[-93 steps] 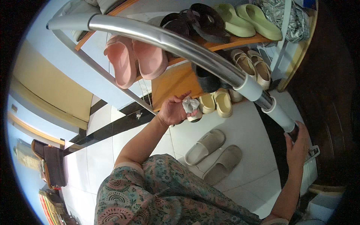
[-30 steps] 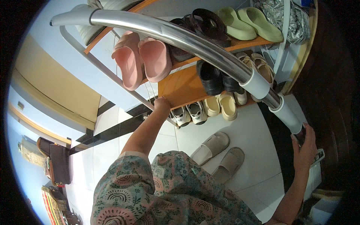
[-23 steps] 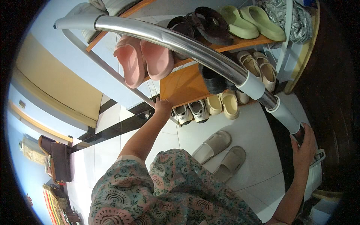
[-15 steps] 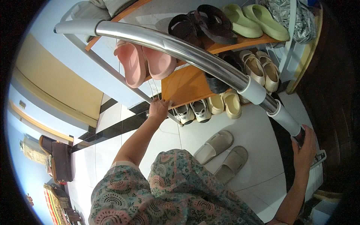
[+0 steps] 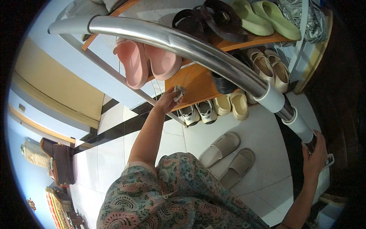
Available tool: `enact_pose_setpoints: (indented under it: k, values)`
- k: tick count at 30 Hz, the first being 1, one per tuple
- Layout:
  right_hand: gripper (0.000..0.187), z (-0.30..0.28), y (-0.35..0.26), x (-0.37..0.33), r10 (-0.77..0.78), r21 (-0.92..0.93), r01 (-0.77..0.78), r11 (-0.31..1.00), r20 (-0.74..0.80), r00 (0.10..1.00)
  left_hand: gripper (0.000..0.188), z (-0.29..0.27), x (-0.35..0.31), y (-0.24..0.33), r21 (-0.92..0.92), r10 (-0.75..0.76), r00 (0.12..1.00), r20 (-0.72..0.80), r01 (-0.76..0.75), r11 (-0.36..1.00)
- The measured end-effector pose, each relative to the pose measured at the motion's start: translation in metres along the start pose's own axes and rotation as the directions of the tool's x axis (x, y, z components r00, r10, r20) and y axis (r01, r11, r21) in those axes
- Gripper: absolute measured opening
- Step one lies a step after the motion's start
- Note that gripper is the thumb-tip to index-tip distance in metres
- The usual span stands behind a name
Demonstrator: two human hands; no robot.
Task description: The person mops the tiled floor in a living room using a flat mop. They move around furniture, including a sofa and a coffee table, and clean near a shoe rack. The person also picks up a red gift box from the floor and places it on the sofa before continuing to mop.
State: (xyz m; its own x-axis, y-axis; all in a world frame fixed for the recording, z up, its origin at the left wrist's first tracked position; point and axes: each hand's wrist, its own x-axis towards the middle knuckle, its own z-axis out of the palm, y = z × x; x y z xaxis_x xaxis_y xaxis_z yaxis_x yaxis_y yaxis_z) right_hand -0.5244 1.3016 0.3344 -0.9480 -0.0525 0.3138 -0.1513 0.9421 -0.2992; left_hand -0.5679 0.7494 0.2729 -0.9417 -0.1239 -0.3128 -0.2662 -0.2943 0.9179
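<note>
Left hand (image 5: 167,101) closed on a small crumpled cloth (image 5: 178,92), pressed to the wooden shelf (image 5: 198,82) edge; probably wiping. Keep strokes flat. Right hand (image 5: 314,156) wrapped round the metal pole (image 5: 198,51) end.

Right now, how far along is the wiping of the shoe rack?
Pairs already sit on the shelves: pink slippers, green slippers, white sneakers. In hand: the left hand presses a crumpled cloth on the wooden shelf; the right hand grips the metal pole. Two beige slippers remain on the floor.
</note>
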Motion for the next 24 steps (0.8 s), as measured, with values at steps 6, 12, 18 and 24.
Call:
enact_pose_setpoints:
  k: [6, 12, 18, 24]
  values:
    - [0.061, 0.002, -0.004, 0.004, 0.041, -0.013, -0.041, 0.999, -0.001, 0.999, 0.023, -0.015, 0.02, -0.03, 0.782, 0.346, 0.928, -0.138, -0.112, 0.613]
    - [0.061, 0.006, 0.002, 0.003, 0.018, -0.035, -0.019, 0.999, -0.039, 0.999, 0.035, 0.031, -0.016, -0.052, 0.961, 0.656, 0.702, 0.276, -0.221, -0.168]
    - [0.059, 0.007, -0.005, 0.006, 0.065, -0.016, -0.065, 0.998, -0.027, 0.998, 0.034, -0.025, 0.018, -0.057, 0.831, 0.54, 0.841, 0.031, -0.322, 0.454]
    - [0.058, 0.005, 0.001, 0.004, 0.024, -0.008, -0.024, 1.0, -0.059, 0.998, 0.031, -0.042, 0.08, -0.016, 0.862, 0.669, 0.647, -0.366, -0.035, 0.505]
